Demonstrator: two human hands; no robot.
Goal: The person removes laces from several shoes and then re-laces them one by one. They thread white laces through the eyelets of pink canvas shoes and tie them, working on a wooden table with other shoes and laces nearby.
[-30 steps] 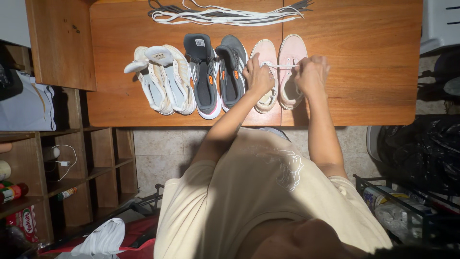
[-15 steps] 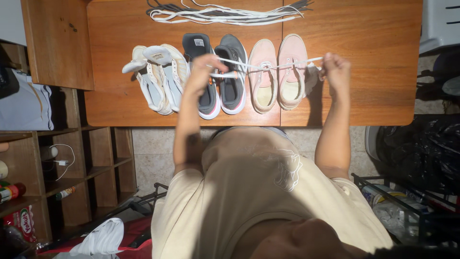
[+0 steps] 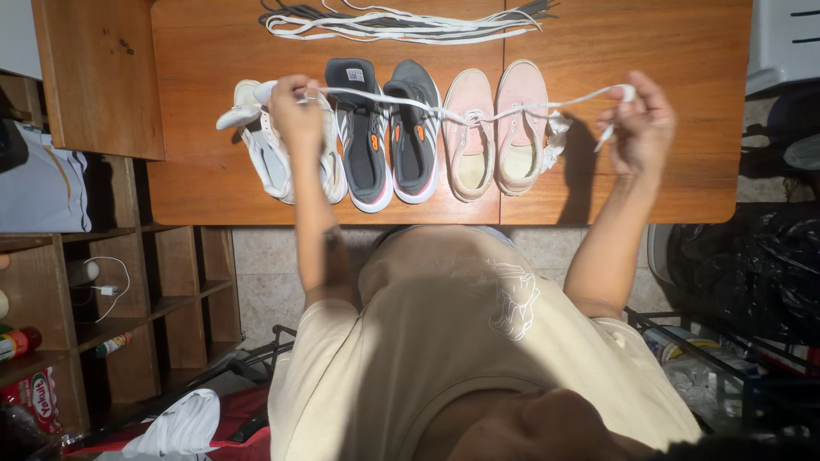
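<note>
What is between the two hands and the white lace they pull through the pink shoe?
Nothing visible: the left hand and right hand each grip an end of the white lace, threaded through the pink shoe.

Hard sunlight floods the reddish-brown wooden bench [image 3: 666, 51], throwing a crisp dark shadow left of the right hand [image 3: 641, 128]; the shelves on the left sit dim, focus sharp throughout.

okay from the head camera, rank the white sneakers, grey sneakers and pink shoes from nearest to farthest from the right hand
1. Pink shoes, just left of the right hand.
2. Grey sneakers, middle of the row.
3. White sneakers, far left, under the left hand.
</note>
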